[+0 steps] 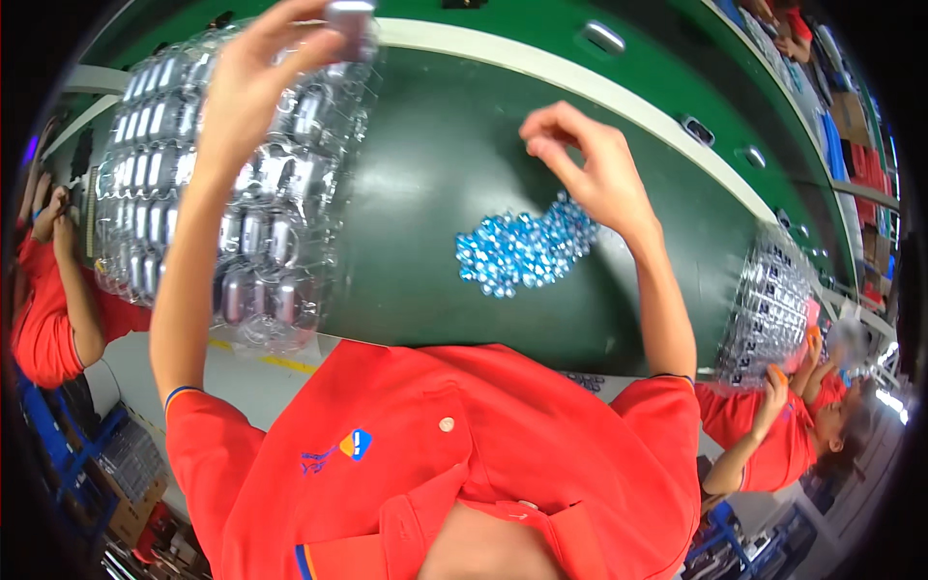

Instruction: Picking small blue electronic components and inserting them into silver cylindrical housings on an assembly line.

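One silver block (352, 27) sits pinched in the left hand (253, 72), blue beads (522, 253) lying nearside of the closer right hand (601, 166), loosely curled, contents impossible to tell!

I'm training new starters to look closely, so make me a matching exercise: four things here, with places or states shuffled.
Things:
1. Left hand
2. Right hand
3. Shiny blue beads
4. Clear plastic trays at left

Places or states:
A. Heaped on the green tabletop
B. Bearing rows of silvery pieces
C. Gripping a rounded grey case
D. Raised, fingers curled, near the heap

Pairs: 1-C, 2-D, 3-A, 4-B
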